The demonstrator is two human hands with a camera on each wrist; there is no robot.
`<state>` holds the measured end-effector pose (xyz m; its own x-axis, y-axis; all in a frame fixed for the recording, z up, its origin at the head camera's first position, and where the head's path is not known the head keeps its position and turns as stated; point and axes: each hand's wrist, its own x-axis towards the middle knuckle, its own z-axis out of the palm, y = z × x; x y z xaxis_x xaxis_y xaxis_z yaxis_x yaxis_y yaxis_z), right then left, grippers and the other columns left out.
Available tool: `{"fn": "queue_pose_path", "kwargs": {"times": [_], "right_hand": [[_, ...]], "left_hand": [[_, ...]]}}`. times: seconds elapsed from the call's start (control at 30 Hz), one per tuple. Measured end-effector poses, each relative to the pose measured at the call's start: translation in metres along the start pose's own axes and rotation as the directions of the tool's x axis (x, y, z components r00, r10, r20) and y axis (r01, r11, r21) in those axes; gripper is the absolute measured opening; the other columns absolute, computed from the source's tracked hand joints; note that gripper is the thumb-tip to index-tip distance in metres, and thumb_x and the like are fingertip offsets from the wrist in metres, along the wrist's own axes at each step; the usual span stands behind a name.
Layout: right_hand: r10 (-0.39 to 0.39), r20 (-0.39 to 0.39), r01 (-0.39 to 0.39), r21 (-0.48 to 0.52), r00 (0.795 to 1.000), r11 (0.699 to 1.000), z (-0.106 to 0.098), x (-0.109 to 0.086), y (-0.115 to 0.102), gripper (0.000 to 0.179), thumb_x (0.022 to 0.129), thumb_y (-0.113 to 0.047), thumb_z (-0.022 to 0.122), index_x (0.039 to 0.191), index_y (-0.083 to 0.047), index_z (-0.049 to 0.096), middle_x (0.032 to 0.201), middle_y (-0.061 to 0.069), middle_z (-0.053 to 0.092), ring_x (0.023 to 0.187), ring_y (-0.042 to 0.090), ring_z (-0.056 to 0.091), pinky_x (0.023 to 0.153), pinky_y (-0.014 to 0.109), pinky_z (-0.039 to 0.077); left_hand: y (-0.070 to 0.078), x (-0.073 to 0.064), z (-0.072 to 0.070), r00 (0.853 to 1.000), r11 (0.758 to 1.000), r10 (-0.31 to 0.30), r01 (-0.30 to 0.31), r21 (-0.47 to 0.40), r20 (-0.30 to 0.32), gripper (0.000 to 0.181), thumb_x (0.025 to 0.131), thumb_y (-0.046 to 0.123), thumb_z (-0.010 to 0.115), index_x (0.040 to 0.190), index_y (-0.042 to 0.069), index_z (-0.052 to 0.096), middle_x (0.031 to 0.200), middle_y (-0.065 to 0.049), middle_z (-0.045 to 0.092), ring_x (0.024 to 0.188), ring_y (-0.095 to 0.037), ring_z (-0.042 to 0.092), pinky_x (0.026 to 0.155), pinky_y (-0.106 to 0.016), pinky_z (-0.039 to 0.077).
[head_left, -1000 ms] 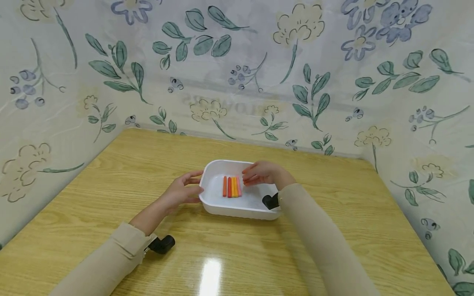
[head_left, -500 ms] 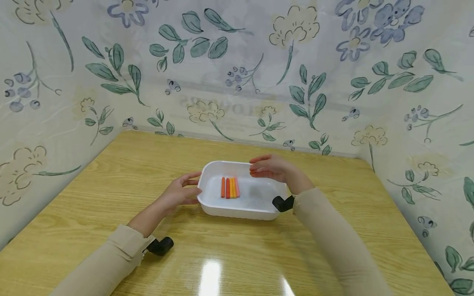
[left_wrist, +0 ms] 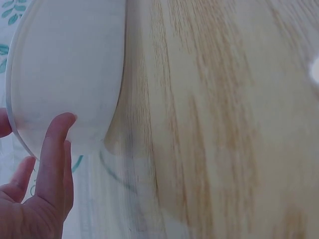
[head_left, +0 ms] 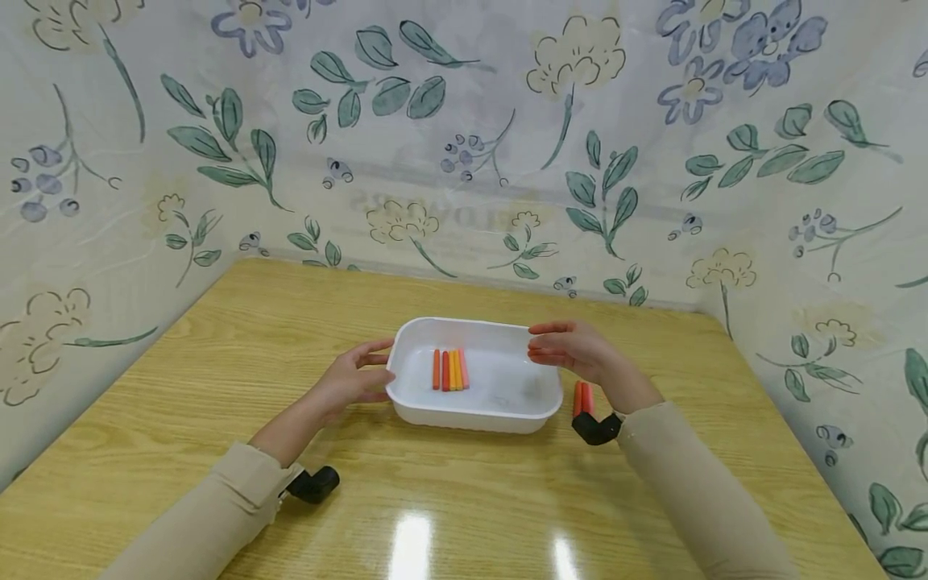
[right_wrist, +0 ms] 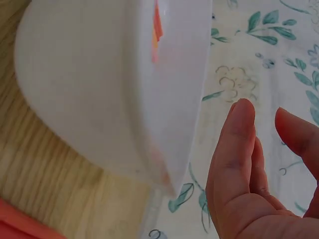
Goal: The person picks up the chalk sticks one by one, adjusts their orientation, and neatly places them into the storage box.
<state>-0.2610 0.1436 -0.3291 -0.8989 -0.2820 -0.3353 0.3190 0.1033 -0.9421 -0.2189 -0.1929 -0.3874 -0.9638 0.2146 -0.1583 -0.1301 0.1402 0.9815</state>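
Observation:
A white plastic tray [head_left: 478,420] sits on the wooden table. Several crayon-like sticks [head_left: 445,370], orange, red, yellow and pink, lie side by side in its left half. My left hand [head_left: 351,374] is at the tray's left end, its fingers spread and touching the outer wall and rim. In the left wrist view the tip of one finger [left_wrist: 52,144] presses against that wall. My right hand [head_left: 576,350] hovers over the tray's right rim, thumb and fingers apart with nothing between them. Red and pink sticks [head_left: 583,398] lie on the table below the right wrist.
A floral-patterned sheet [head_left: 464,161] hangs behind and beside the wooden table [head_left: 290,314]. Black wrist cameras [head_left: 596,429] stick out from both sleeves. Bright light reflects off the table's front part.
My right hand has moved right, from beside the sticks in the tray to its right rim. The red and pink sticks on the table have come into sight. The left hand stays at the tray.

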Motion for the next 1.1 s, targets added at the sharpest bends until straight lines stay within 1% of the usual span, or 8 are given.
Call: {"fn": "queue_pose_path", "kwargs": {"times": [0.23,0.37,0.47,0.53,0.63,0.8,0.93,1.1], "right_hand": [[-0.027,0.01,0.027,0.032,1.0,0.999,-0.026,-0.011,0.018,0.045,0.093,0.001,0.05,0.132,0.016,0.034,0.102,0.016,0.06,0.087,0.02,0.064,0.093,0.038,0.046],[-0.036,-0.01,0.036,0.035,0.999,0.999,-0.039,-0.018,0.028,0.047,0.093,0.0,0.05,0.132,0.017,0.032,0.099,0.011,0.061,0.085,0.017,0.065,0.094,0.04,0.042],[-0.036,-0.033,0.037,0.034,0.999,0.999,-0.047,-0.023,0.035,0.048,0.094,-0.001,0.05,0.134,0.017,0.03,0.099,0.009,0.059,0.087,0.016,0.064,0.093,0.037,0.045],[-0.034,-0.046,0.035,0.024,0.998,0.999,-0.051,-0.026,0.04,0.05,0.094,-0.002,0.05,0.136,0.017,0.028,0.105,0.012,0.057,0.092,0.017,0.062,0.093,0.036,0.046],[-0.035,-0.067,0.035,0.001,0.997,0.999,-0.058,-0.029,0.048,0.052,0.094,-0.004,0.051,0.136,0.016,0.027,0.111,0.015,0.056,0.095,0.017,0.061,0.091,0.032,0.048],[-0.035,-0.098,0.032,-0.035,0.995,0.999,-0.067,-0.036,0.058,0.055,0.094,-0.006,0.053,0.137,0.016,0.027,0.117,0.018,0.054,0.09,0.012,0.062,0.089,0.03,0.05],[-0.031,-0.13,0.024,-0.057,0.991,0.998,-0.071,-0.038,0.064,0.056,0.091,-0.004,0.055,0.136,0.016,0.028,0.115,0.018,0.054,0.088,0.012,0.061,0.088,0.03,0.051],[0.013,-0.144,-0.031,-0.127,0.99,0.991,-0.073,-0.038,0.072,0.058,0.088,-0.005,0.06,0.135,0.014,0.033,0.105,0.01,0.058,0.083,0.013,0.06,0.082,0.03,0.054]], "left_hand": [[0.0,-0.001,0.0,1.0,1.0,-0.006,0.007,0.004,-0.005,0.063,0.088,0.001,0.056,0.144,0.002,0.028,0.137,-0.028,0.033,0.112,-0.042,0.049,0.08,-0.042,0.054],[0.0,-0.001,0.002,1.0,1.0,-0.009,0.008,-0.008,-0.003,0.062,0.088,0.0,0.056,0.144,0.002,0.028,0.137,-0.028,0.033,0.113,-0.042,0.048,0.081,-0.043,0.054],[0.0,-0.001,0.002,1.0,1.0,-0.008,0.008,-0.009,-0.008,0.062,0.088,0.0,0.056,0.144,0.002,0.028,0.137,-0.028,0.033,0.113,-0.042,0.049,0.081,-0.043,0.053],[0.0,-0.001,0.001,1.0,1.0,-0.008,0.008,-0.005,-0.011,0.062,0.088,0.0,0.056,0.144,0.003,0.028,0.137,-0.028,0.033,0.112,-0.041,0.049,0.081,-0.044,0.053],[0.001,-0.002,0.001,1.0,1.0,-0.011,0.011,-0.003,-0.011,0.062,0.088,0.0,0.055,0.144,0.003,0.028,0.137,-0.027,0.033,0.113,-0.041,0.049,0.082,-0.044,0.053],[0.0,-0.002,0.002,1.0,1.0,-0.018,0.018,-0.003,-0.01,0.062,0.088,0.001,0.056,0.144,0.003,0.028,0.137,-0.027,0.033,0.113,-0.042,0.048,0.081,-0.043,0.053],[0.0,-0.002,0.003,1.0,1.0,-0.022,0.022,-0.002,-0.013,0.062,0.088,0.001,0.056,0.144,0.003,0.029,0.137,-0.027,0.033,0.112,-0.041,0.049,0.081,-0.043,0.054],[-0.001,-0.001,0.002,1.0,1.0,-0.019,0.018,-0.003,-0.016,0.063,0.088,0.001,0.056,0.144,0.004,0.029,0.137,-0.027,0.033,0.112,-0.041,0.049,0.081,-0.044,0.053]]}}
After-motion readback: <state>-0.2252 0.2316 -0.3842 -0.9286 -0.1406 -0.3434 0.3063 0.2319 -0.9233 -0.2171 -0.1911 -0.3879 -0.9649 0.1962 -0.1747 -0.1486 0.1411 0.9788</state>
